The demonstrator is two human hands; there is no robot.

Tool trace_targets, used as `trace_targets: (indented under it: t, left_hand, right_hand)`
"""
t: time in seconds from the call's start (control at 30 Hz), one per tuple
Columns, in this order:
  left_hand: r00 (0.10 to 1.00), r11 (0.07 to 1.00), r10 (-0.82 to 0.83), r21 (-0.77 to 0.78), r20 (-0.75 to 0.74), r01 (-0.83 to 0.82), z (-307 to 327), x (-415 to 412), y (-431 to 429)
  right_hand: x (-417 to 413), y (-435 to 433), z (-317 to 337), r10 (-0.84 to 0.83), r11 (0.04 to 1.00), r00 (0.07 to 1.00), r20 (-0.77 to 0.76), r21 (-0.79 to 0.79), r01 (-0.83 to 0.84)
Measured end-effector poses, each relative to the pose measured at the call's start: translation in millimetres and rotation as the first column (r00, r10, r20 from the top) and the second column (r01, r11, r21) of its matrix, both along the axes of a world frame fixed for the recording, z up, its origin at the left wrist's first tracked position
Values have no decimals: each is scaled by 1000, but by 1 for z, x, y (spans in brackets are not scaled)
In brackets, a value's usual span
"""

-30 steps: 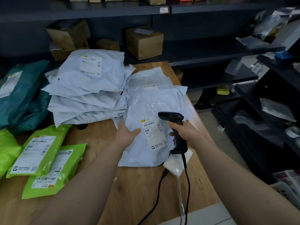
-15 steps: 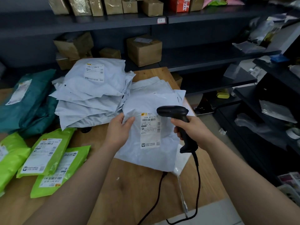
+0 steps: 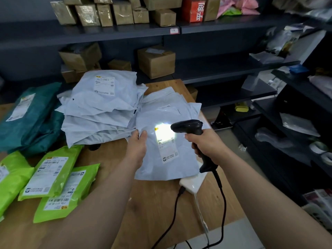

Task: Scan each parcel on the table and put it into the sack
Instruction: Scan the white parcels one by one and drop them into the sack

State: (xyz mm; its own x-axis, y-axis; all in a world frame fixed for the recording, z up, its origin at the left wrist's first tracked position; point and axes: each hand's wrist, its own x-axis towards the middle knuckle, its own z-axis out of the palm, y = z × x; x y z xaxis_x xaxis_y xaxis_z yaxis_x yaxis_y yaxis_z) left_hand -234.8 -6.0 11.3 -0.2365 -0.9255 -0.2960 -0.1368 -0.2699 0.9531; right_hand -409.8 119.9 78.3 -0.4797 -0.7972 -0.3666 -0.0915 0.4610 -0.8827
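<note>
Seen from a head-worn camera: a person's left hand [image 3: 137, 148] and right hand [image 3: 203, 142], both bare. The left forearm [image 3: 100, 194] and the right forearm [image 3: 260, 186] are likewise bare along all their visible length, from the wrists down to the lower edge of the frame. What is worn higher up the arms cannot be told. Of the left hand, mainly the back and the thumb show; of the right, the back and the knuckles.

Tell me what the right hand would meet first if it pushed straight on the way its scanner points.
Probably the lit label on the grey parcel the left hand holds; the scanner in the right hand aims there, depth unclear.
</note>
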Motion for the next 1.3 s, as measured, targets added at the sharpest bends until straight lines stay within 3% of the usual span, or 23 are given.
trace_targets:
  t: [0.73, 1.3]
  left_hand:
    - [1000, 998, -3, 65, 0, 3, -9, 8, -1]
    - [1000, 1000, 13, 27, 19, -13, -11, 11, 1]
  right_hand:
    - [-3, 11, 8, 11, 999, 1000, 14, 50, -12]
    - [-14, 22, 11, 24, 998, 999, -38, 66, -21]
